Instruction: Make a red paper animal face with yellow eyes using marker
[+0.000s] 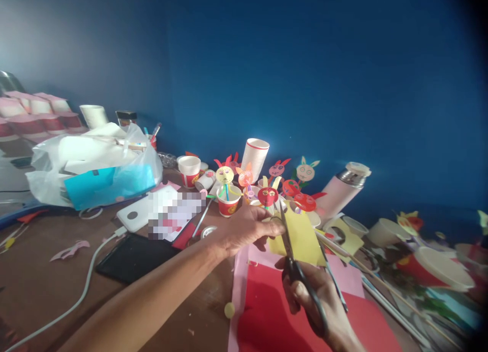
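Note:
My right hand (314,293) grips a pair of black-handled scissors (288,240), blades pointing away from me. The blades lie against a yellow sheet of paper (305,235). With fingers and thumb closed, my left hand (257,227) pinches this sheet at its left edge, beside the blades. Under both hands lie a red sheet of paper (267,311) and a pink sheet (238,281) on the brown table. A small yellow paper disc (229,310) rests at the left edge of the pink sheet.
Behind my hands stand paper cups (229,208) with paper animal faces, a cup stack (254,159) and a pink thermos (339,192). At left are a plastic bag (41,164), a white cable (87,286) and a black flat object (135,258). Thin sticks (392,286) lie at right.

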`<state>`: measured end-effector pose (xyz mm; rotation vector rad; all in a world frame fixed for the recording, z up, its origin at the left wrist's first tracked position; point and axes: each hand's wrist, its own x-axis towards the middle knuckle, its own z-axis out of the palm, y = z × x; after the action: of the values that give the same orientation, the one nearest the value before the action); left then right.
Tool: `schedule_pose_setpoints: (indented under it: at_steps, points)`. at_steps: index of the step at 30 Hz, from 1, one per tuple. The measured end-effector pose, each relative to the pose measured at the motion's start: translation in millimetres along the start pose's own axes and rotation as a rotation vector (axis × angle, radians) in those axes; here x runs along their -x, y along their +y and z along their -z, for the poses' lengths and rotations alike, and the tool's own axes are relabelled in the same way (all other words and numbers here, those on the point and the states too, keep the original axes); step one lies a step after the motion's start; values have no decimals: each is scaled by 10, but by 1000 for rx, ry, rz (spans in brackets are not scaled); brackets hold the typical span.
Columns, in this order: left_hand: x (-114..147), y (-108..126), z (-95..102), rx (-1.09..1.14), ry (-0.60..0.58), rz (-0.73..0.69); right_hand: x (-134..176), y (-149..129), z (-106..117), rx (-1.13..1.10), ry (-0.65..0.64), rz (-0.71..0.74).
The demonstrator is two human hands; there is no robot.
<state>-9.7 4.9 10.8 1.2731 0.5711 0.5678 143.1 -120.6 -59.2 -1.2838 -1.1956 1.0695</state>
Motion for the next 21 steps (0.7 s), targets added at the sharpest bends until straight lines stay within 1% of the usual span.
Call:
schedule_pose_setpoints:
  at_steps: [6, 11, 15, 17, 19, 21]
  points:
    - [-3, -69, -93, 37, 77, -49, -11, 56, -10, -27, 17, 60]
    - [-18, -80, -120, 9, 153, -82, 1, 3, -41, 4, -9, 34]
    - [-9, -70, -104, -62, 196, -92, 4, -42, -50, 40, -24, 27]
    - [-5, -69, -93, -147, 230, -140, 0, -52, -50, 45, -35, 29]
    - [-10, -76, -82, -237, 266, -225, -2, -59, -52, 43, -52, 31]
    - [-21, -88, -73, -262, 258, -261, 0, -66, -55, 38, -63, 27]
